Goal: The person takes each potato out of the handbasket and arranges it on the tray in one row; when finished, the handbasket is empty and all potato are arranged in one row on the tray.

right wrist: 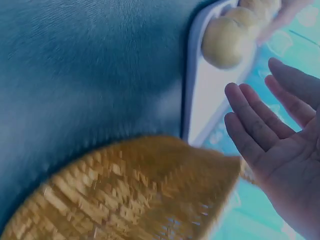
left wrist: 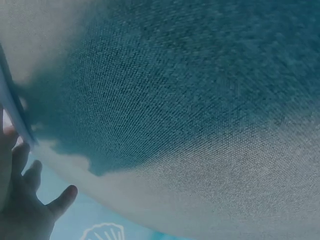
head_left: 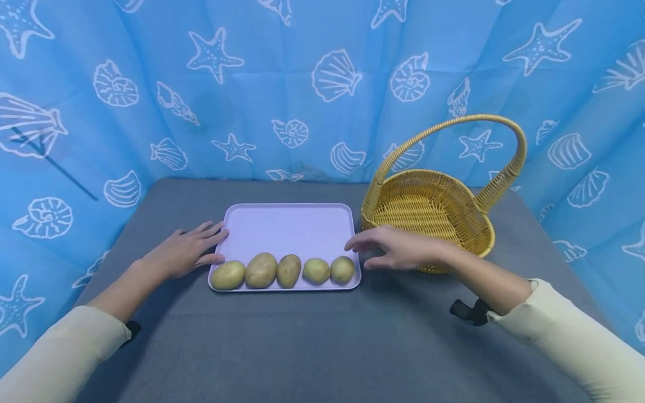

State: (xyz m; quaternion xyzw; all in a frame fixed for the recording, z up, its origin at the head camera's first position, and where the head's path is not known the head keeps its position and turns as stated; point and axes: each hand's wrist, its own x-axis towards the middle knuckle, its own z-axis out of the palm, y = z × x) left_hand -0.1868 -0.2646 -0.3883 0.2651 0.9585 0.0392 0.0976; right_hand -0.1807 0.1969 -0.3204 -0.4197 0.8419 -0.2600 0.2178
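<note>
A pale lilac tray point(head_left: 287, 229) lies on the grey table, with several potatoes in a row along its near side. The leftmost potato point(head_left: 228, 275) sits close to my left thumb; the rightmost potato point(head_left: 342, 270) is in the near right corner. My left hand point(head_left: 185, 251) is at the tray's left rim, fingers spread, holding nothing; whether it touches the rim I cannot tell. Over the tray's right edge hovers my right hand point(head_left: 398, 247), its fingers loosely bent. The right wrist view shows that palm point(right wrist: 285, 150) bare, apart from the potatoes.
A yellow woven basket point(head_left: 486, 238) with a tall arched handle point(head_left: 448, 120) stands right of the tray, partly behind my right forearm. No contents show in its visible part. Behind the grey table point(head_left: 282, 347) hangs a blue curtain point(head_left: 282, 101) with shells and starfish.
</note>
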